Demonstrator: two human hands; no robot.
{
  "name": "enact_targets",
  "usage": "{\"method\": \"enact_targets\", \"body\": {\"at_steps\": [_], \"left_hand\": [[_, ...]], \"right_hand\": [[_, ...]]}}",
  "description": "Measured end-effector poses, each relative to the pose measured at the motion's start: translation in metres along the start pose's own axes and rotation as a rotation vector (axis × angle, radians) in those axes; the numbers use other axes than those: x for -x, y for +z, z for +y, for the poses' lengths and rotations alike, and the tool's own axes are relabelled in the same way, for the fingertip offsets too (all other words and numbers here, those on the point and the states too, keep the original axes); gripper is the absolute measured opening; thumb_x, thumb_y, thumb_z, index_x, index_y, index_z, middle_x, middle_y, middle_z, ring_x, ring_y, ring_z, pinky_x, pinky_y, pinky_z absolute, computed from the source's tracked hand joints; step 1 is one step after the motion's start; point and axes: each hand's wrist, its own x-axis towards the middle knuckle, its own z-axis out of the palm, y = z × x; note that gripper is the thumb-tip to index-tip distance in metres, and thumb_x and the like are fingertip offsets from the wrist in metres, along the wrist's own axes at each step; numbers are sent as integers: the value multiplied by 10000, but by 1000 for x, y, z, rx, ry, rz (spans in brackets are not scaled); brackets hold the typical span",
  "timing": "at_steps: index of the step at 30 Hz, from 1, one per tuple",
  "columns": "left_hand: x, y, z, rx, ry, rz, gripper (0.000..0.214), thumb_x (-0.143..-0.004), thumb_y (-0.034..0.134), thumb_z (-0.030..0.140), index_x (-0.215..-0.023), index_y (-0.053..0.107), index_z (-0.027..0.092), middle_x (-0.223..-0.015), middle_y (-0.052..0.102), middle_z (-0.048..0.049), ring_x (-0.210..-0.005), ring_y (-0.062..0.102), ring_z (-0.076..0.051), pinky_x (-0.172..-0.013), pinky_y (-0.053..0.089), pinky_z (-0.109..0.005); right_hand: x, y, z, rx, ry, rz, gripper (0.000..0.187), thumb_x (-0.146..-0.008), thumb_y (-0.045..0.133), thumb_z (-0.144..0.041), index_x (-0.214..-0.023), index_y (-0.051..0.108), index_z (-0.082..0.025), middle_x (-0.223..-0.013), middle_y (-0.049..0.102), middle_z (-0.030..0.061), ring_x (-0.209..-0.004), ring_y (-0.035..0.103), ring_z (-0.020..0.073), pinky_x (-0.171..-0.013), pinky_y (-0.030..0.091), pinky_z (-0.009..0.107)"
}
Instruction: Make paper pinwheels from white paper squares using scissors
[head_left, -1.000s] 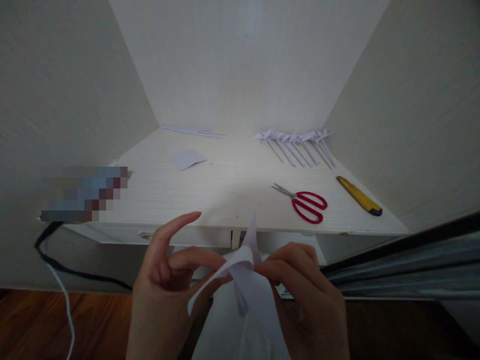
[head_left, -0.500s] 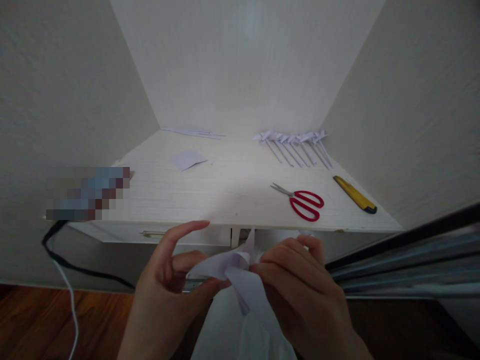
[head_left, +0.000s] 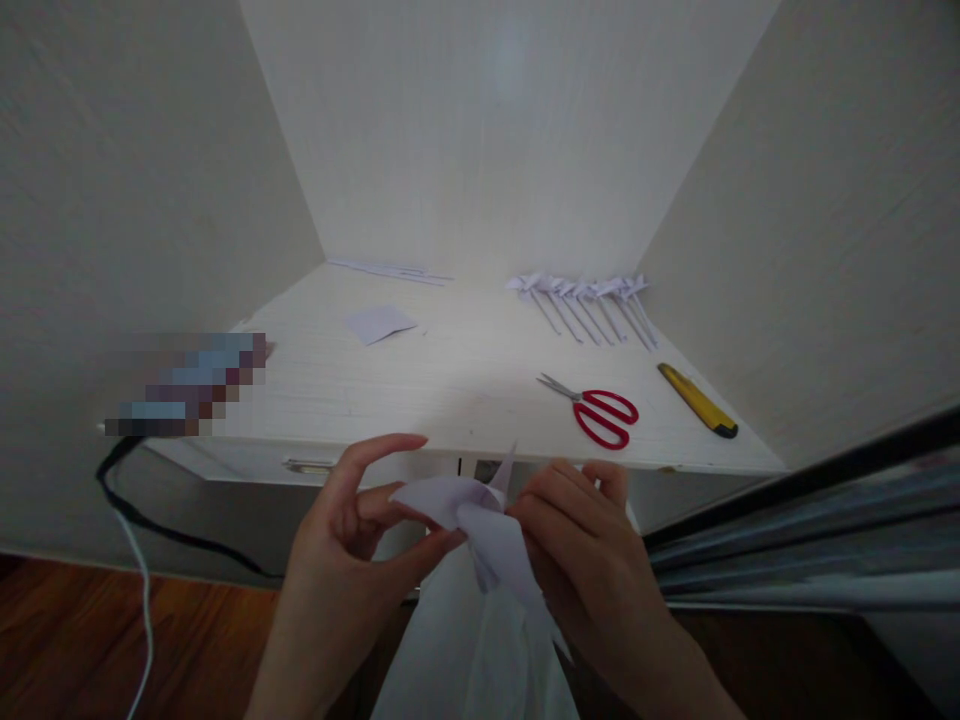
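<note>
Pinches the folded paper (head_left: 491,530) at six o'clock between thumb and finger of left hand (head_left: 345,570), and with right hand (head_left: 589,540) at its three o'clock side. Has beyond it a paper square (head_left: 379,325) toward eleven, paper pinwheels (head_left: 577,290) toward one, yellow cutter (head_left: 697,402) toward two.

Your view's dim & greyish, low contrast. The white wood-grain desktop (head_left: 465,345) is brightest twd mid-back, w/ a soft shadow nr its front edge. Faint bluish glare (head_left: 510,60) sits high on the pale back wall (head_left: 450,170); can't tell exact source. Your bare left hand (head_left: 352,535) & bare right hand (head_left: 589,545) look shaded, slightly soft. Bottom corners go dark, edges look wide-angle stretched; coarse pixel blocks (head_left: 206,375) hide detail at L.
</note>
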Motion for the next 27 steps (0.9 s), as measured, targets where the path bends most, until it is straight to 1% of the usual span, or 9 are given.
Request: {"method": "enact_targets", "body": {"at_steps": [4, 7, 11, 16, 21, 27], "left_hand": [[-6, -1, -2, 77, 19, -17, 564, -534, 821, 123, -1018, 564, 252, -563, 690, 68, -548, 673, -144, -535, 525, -192], [-7, 0, -2, 69, 42, -10, 552, -551, 801, 101, -1024, 554, 237, -553, 691, 73, -557, 677, -126, -554, 514, -168], [-6, 1, 0, 59, 59, -15, 544, -566, 775, 76, -1038, 544, 215, -530, 683, 77, -555, 679, -117, -598, 518, -168], [-3, 0, 1, 49, 45, -28, 583, -558, 802, 108, -1073, 545, 205, -547, 695, 53, -544, 691, -148, -568, 525, -194], [0, -1, 3, 26, 55, -28, 652, -558, 828, 147, -1131, 522, 205, -563, 707, 43, -560, 695, -149, -570, 520, -184], [-1, -5, -1, 30, 43, -73, 737, -545, 840, 167, -1195, 494, 199, -592, 721, 39, -557, 687, -131, -587, 524, -178]], "right_hand": [[0, 2, 1, -52, 66, 64, 172, -933, 507, -235, -798, 612, -210, -759, 629, -34, -742, 574, 129, -752, 318, 299], [1, 0, 1, -88, 131, 120, 54, -872, 608, -198, -830, 631, -222, -785, 633, -39, -760, 584, 130, -781, 315, 306], [0, -5, -2, -96, 108, 171, 120, -833, 636, -112, -786, 628, -223, -755, 636, -58, -729, 588, 117, -780, 309, 306], [-3, -10, -6, -54, 70, 110, 143, -851, 570, -82, -833, 619, -216, -796, 641, -33, -779, 584, 137, -800, 299, 319], [-2, -12, -9, -26, 37, 22, 169, -857, 510, -72, -786, 606, -190, -738, 600, -25, -717, 542, 140, -788, 274, 326], [-1, -12, -9, -85, 49, 9, 168, -858, 518, -68, -777, 596, -193, -731, 595, -33, -720, 528, 136, -785, 259, 319]]}}
